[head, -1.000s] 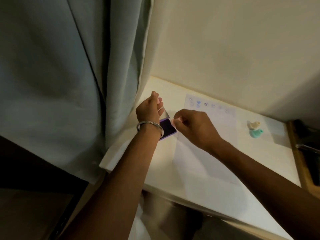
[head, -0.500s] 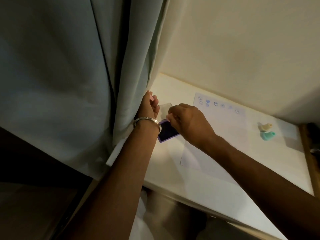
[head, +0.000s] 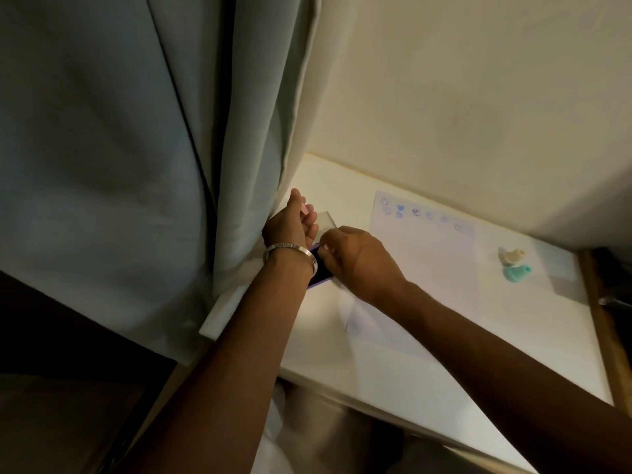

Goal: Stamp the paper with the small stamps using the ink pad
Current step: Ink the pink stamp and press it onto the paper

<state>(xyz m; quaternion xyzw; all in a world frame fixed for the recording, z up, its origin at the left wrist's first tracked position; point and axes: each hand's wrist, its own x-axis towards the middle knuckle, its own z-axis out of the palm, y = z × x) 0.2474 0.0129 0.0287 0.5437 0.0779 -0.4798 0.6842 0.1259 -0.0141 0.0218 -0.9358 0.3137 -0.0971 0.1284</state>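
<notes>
On the white tabletop (head: 393, 364), near the grey-green curtain (head: 136, 148), the small purple-framed ink pad with dark surface (head: 319, 272) lies between both hands, partly hidden by them. The left hand (head: 290, 224) has its fingers curled beside the pad's clear raised lid (head: 326, 218); whether it grips the lid I cannot tell. The right hand (head: 359, 260) pinches something small over the pad, too hidden to name. To its right lies the white paper sheet with blue prints (head: 424, 254). Well apart stand a cream stamp (head: 512, 255) and a teal stamp (head: 517, 272).
</notes>
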